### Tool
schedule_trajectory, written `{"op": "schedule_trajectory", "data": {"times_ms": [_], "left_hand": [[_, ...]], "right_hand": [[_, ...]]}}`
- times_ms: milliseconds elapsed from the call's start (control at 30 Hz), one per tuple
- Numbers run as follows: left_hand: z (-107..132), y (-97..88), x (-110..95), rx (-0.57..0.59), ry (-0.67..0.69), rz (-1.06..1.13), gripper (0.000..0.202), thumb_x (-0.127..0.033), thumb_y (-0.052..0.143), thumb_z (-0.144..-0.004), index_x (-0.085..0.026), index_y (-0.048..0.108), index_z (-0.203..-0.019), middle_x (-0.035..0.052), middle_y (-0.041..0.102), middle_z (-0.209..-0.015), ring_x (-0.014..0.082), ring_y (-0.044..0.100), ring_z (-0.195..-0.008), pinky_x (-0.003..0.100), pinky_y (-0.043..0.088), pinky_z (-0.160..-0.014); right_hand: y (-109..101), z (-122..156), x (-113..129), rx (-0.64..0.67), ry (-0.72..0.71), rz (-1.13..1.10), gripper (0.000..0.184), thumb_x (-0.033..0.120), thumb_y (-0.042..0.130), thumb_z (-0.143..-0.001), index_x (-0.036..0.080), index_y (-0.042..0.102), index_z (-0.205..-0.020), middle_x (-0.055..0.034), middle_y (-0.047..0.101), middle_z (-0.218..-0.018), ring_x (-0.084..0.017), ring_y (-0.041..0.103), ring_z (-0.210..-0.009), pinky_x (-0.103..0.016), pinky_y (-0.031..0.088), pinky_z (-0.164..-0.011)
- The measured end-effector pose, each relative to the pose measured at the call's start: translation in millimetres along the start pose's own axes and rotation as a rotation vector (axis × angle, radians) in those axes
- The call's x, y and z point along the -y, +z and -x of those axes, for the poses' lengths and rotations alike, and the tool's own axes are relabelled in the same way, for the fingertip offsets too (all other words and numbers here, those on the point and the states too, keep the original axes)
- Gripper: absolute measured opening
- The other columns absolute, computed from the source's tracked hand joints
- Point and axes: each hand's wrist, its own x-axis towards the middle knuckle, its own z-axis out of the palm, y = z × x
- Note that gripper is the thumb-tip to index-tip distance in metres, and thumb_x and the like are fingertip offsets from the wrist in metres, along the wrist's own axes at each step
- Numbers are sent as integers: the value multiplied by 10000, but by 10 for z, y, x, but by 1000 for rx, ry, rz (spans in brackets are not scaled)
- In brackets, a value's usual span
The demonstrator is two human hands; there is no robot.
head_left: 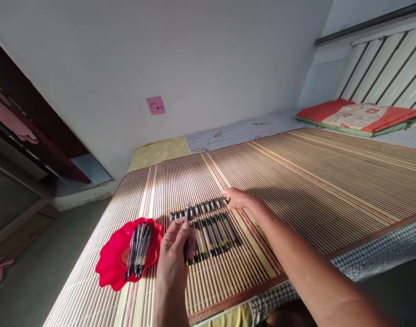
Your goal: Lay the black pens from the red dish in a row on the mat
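Observation:
My left hand (177,238) is closed around a black pen (188,213), its bare tip pointing up and away from me. Beyond it a row of black pen caps (203,208) lies on the bamboo mat (283,181). At the right end of that row my right hand (235,198) has its fingertips pinched on a pen cap (225,200). Below the caps, several clear-barrelled pens without caps (216,234) lie side by side; my left hand hides some of them. To the left, a red scalloped bowl (109,259) holds several more pens (140,247).
The mat covers a bed against a white wall (228,59). A folded red and floral quilt (361,116) lies at the far right, by a white slatted headboard (392,68). A pink note (156,105) is on the wall. The bed's left edge drops to the floor (81,231).

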Motion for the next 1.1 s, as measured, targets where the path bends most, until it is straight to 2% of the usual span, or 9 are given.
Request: {"op": "schedule_trajectory", "data": {"times_ms": [100, 267, 400, 500, 600, 767, 900, 1100], "left_hand": [[2, -2, -1, 4, -7, -8, 348, -444, 824, -840, -174, 653, -978, -58, 564, -641, 25, 365, -449, 142, 256, -440], [9, 3, -12, -1, -21, -27, 354, -454, 823, -836, -179, 651, -977, -58, 562, -639, 29, 368, -451, 146, 261, -442], [-3, 3, 10, -9, -17, -30, 363, -453, 835, -822, -173, 663, -979, -51, 570, -656, 30, 360, -449, 151, 252, -427], [-9, 9, 12, -16, -21, -30, 379, -464, 841, -811, -170, 665, -974, -48, 570, -655, 31, 354, -453, 149, 248, -423], [-10, 22, 4, -17, -30, -33, 388, -460, 855, -792, -170, 655, -953, -50, 564, -640, 36, 360, -461, 146, 257, -427], [4, 36, 18, -3, -24, -23, 341, -436, 824, -835, -177, 641, -960, -54, 557, -631, 35, 343, -462, 144, 247, -435], [24, 53, 15, 4, -45, -29, 308, -409, 804, -864, -175, 646, -989, -51, 574, -647, 28, 345, -464, 139, 261, -451], [-1, 55, 30, 19, -71, -31, 362, -448, 840, -818, -189, 631, -960, -52, 577, -647, 37, 352, -460, 146, 265, -438]], "right_hand": [[-43, -14, 38, 57, -27, 33, 729, 59, 831, -694, 151, 669, -1399, -124, 757, -1208, -222, 727, -995, -238, 474, -735], [-60, -51, 65, 74, -52, 52, 666, 86, 848, -703, 156, 703, -1349, -113, 769, -1103, -244, 723, -951, -268, 467, -734], [-49, -77, 49, 60, -81, 26, 774, 61, 857, -665, 221, 661, -1397, -78, 757, -1105, -220, 708, -905, -261, 452, -692], [-37, -95, 40, 56, -103, 14, 710, 16, 844, -636, 227, 717, -1302, -45, 751, -1010, -203, 693, -854, -253, 428, -668], [-23, -111, 29, 43, -107, 9, 625, 47, 877, -621, 207, 750, -1212, -29, 733, -921, -203, 674, -838, -256, 404, -660], [-4, -133, -5, 34, -79, 6, 661, 158, 916, -651, 196, 717, -1281, -61, 736, -1031, -217, 671, -862, -266, 387, -638], [-7, -131, -11, 51, -79, 1, 675, 177, 920, -666, 198, 708, -1306, -51, 740, -1003, -218, 668, -867, -271, 374, -647], [-27, -72, 7, 46, -77, -43, 632, 162, 908, -681, 198, 719, -1282, -50, 735, -1013, -218, 665, -867, -273, 377, -643]]}}
